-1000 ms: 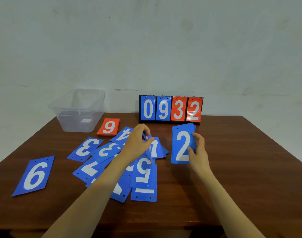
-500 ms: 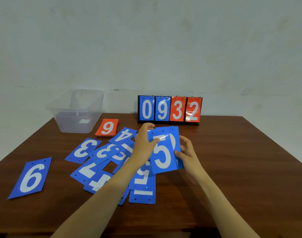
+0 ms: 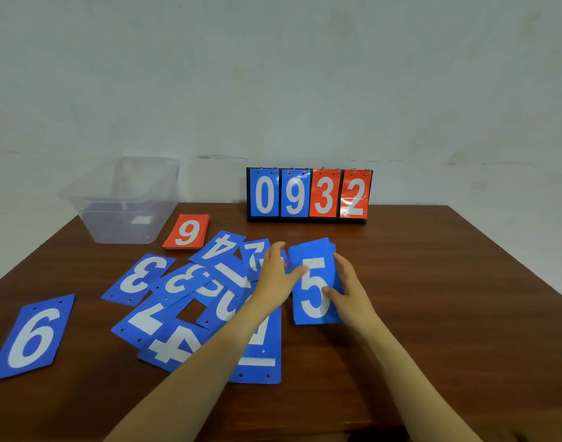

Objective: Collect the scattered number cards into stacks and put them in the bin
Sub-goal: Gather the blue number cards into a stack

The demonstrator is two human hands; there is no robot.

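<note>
Blue stack (image 3: 314, 282), a 5 on top, sits between both hands near the middle of the bench (image 3: 433, 282). The left hand (image 3: 275, 275) pinches its left edge and the right hand (image 3: 350, 288) its right edge; each grip probably serves to square the cards. Loose cards (image 3: 184, 301) overlap toward the left edge, awaiting collection, with a 6 (image 3: 31, 338) apart near the front-left corner. An orange stack (image 3: 186, 231) lies just beside the bin (image 3: 123, 202) at the back-left corner, apparently staged for loading.
</note>
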